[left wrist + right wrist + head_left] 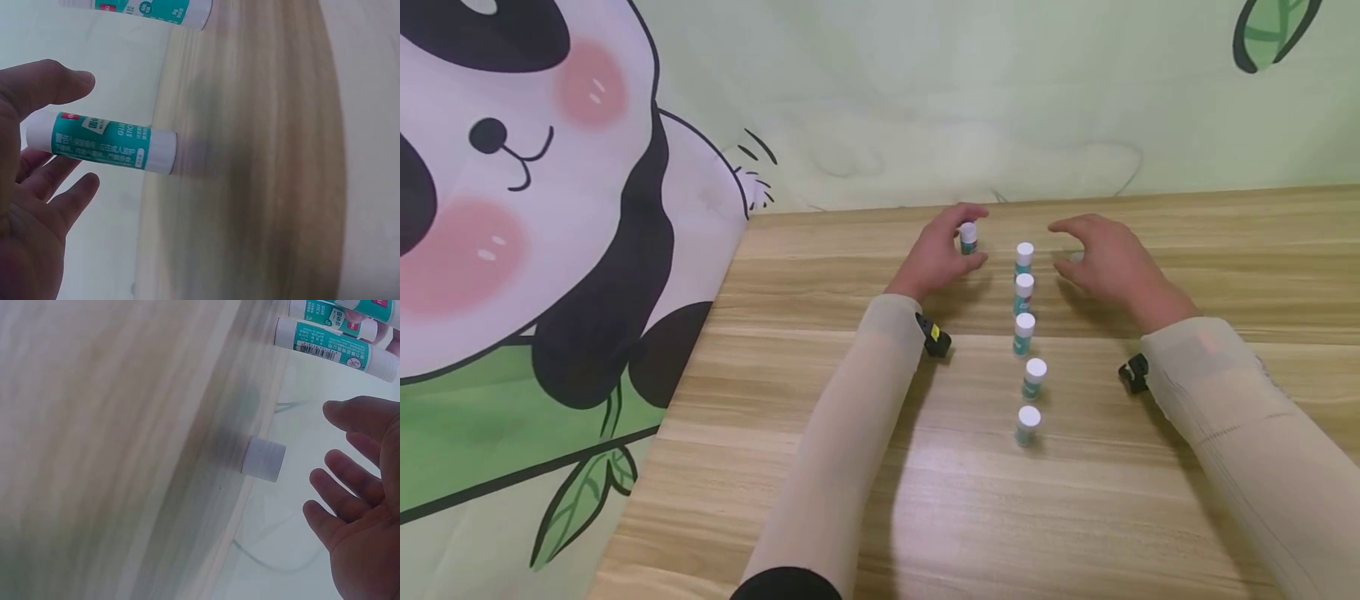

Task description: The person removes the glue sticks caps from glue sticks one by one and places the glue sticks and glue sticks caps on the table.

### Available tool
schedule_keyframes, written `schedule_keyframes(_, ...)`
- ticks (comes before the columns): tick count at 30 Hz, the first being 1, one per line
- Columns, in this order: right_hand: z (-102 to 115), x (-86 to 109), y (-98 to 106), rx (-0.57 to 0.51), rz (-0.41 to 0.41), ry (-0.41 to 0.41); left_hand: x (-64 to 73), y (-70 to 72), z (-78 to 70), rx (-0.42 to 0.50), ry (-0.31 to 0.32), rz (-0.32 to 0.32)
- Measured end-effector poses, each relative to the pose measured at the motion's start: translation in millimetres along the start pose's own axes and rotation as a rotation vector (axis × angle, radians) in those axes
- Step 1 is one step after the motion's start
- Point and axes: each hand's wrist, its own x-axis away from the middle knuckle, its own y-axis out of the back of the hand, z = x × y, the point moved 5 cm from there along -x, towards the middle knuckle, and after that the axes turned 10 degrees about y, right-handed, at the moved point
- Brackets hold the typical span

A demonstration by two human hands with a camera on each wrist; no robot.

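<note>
A teal-and-white glue stick (103, 140) stands upright on the table, between the spread thumb and fingers of my left hand (936, 254). In the left wrist view a gap shows between the thumb and the stick. My right hand (1112, 260) is held with its fingers apart around a short white cap (264, 459), which rests on the table. Space shows between the right fingertips and the cap in the right wrist view. Between the two hands runs a row of several upright glue sticks (1023, 296) with white tops.
The row continues toward me, ending with a nearest glue stick (1027, 427). Under everything is a wood-grain table (790, 350). Its far edge meets a pale green backdrop (925, 108), and a printed panda (572, 208) fills the left side.
</note>
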Motion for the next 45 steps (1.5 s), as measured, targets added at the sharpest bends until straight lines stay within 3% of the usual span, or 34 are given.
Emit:
schedule_keyframes(13,4.1,-0.3,-1.5,-0.012,-0.03,0.021,1.5,0.5,-12.6,-0.16,-0.028,-0.002)
schedule_keyframes(37,9.6,2.0,-0.1,-0.028,-0.057,0.049,3.7,-0.4,-25.8,-0.198,-0.016,0.027)
schedule_keyframes(45,10.8,2.2,0.5,-0.031,-0.062,0.057,6.1,0.4,-32.0,-0.212,-0.042,0.023)
